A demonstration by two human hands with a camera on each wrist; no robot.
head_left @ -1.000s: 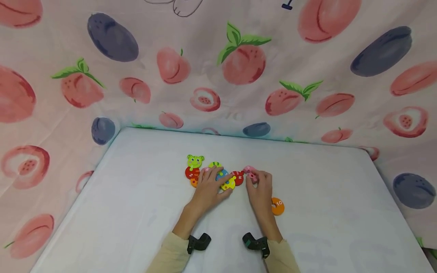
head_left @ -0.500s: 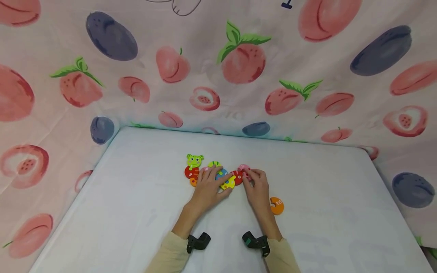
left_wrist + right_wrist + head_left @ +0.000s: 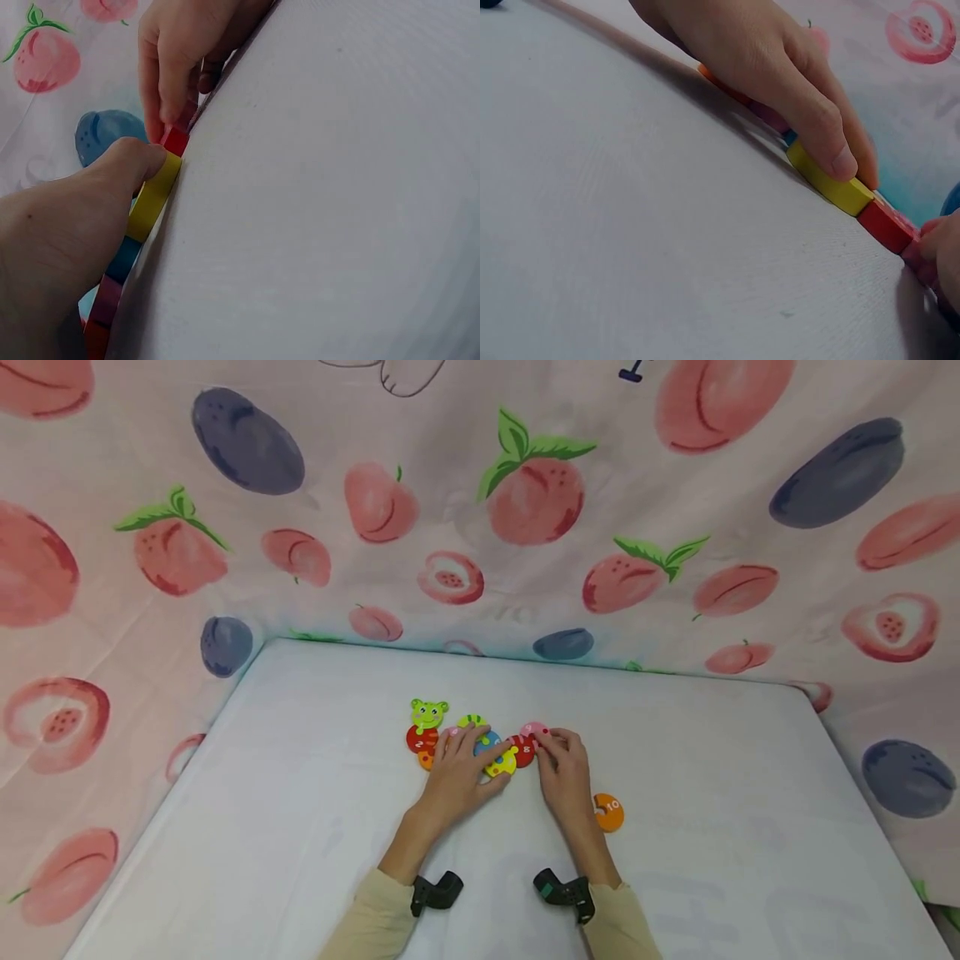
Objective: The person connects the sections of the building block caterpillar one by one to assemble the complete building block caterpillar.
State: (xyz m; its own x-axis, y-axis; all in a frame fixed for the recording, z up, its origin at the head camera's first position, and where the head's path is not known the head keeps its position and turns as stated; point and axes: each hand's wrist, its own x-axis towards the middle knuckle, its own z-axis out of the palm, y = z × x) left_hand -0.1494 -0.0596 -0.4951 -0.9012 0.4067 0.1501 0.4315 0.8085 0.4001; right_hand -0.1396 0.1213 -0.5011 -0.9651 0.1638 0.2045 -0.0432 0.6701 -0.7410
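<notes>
A row of flat, numbered caterpillar puzzle pieces lies across the table, led by a green smiling head piece (image 3: pixel 428 713) and a red "2" piece (image 3: pixel 420 739). My left hand (image 3: pixel 454 775) rests spread over the middle of the row; its thumb touches the yellow piece (image 3: pixel 156 196). Part of the row is hidden under its fingers. With thumb and fingers, my right hand (image 3: pixel 565 777) pinches the pink piece (image 3: pixel 534 728) at the right end, against the red "8" piece (image 3: pixel 524 748). Its lower part is covered by the fingertips.
An orange "10" piece (image 3: pixel 611 812) lies apart, just right of my right wrist. White cloth covers the table (image 3: pixel 300 827). Behind it hangs a fruit-printed curtain (image 3: pixel 465 468). Each wrist wears a black camera mount (image 3: pixel 437 893).
My right hand has moved the pink piece left, up to the red "8" piece, and stayed there over the last half second. The left hand has kept its place.
</notes>
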